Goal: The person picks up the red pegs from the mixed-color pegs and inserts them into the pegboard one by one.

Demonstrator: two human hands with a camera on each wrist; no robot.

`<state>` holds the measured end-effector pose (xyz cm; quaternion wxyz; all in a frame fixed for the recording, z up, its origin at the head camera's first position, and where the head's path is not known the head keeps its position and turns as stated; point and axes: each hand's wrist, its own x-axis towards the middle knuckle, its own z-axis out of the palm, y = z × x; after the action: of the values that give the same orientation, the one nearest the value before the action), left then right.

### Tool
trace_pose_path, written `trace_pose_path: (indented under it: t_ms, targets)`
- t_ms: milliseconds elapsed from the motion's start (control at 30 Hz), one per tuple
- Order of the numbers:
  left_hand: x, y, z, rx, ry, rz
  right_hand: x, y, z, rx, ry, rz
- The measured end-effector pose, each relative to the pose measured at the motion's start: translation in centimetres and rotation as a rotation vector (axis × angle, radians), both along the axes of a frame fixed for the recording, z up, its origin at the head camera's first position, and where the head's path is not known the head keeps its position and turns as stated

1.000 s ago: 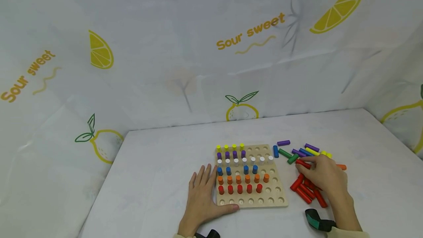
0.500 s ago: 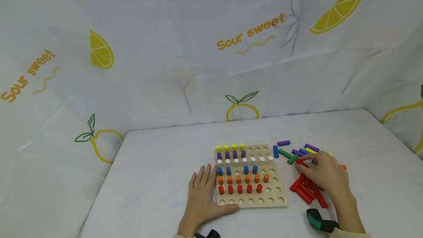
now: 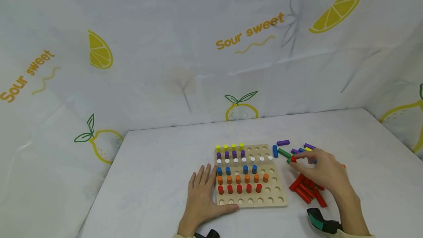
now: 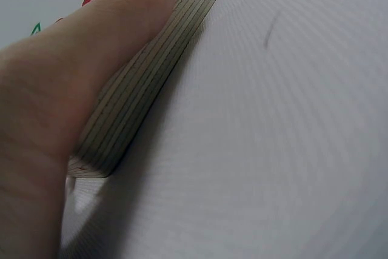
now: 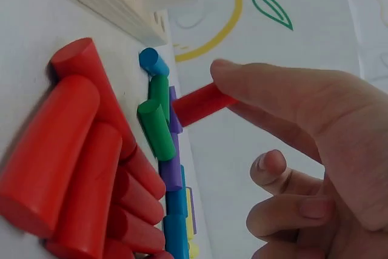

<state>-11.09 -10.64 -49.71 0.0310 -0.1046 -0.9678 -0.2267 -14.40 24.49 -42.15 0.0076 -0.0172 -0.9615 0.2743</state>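
A smooth red cylindrical peg is pinched near one end by the thumb and a fingertip of the person's right hand, the far end jutting out past the tips; it is held off the white table, beyond the board's right edge, and its gap from the green pegs beneath cannot be judged. The pale, layered-wood pegboard lies flat, and the left hand rests at its front-left corner without grasping, fingers spread and straight, the forefinger along the left edge and the thumb lying over the front edge. On the board, upright pegs run in rows starting from the left edge: yellow at the back, then purple, white, blue, orange and red, with round holes showing along the front edge and toward the right one. Just off the board's back-right edge lie a short blue peg, two green pegs and a purple peg; nearer the table's front, a heap of red pegs sits beneath the right palm. A wide stretch of tabletop runs from the left hand to the table's slanting left edge, another from the right hand to the right edge, and a narrower strip lies between the board and the back edge, where a lemon-printed white backdrop rises.
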Motion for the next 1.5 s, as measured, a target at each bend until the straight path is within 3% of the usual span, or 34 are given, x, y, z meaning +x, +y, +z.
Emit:
trace_pose_path:
  t_ms: [300, 667, 867, 967, 1200, 1500]
  targets:
    - [0.0, 0.0, 0.0, 0.006, -0.014, 0.003, 0.2, -0.9, 0.4, -0.113, -0.008, 0.112]
    - [0.1, 0.0, 0.2, 0.004, -0.029, 0.009, 0.1, -1.3, 0.5, -0.255, -0.091, 0.162]
    - [0.1, 0.0, 0.1, 0.006, -0.023, 0.006, 0.1, -1.7, 0.4, -0.271, -0.052, 0.224]
    - [0.1, 0.0, 0.1, 0.007, -0.017, 0.004, 0.1, -1.9, 0.4, -0.295, -0.045, 0.268]
    - [0.0, 0.0, 0.1, 0.006, -0.012, 0.002, -0.1, -2.2, 0.3, -0.388, -0.144, 0.424]
    - [0.1, -0.1, 0.2, 0.007, -0.015, 0.004, -0.4, -3.2, -0.5, -0.475, -0.159, 0.586]
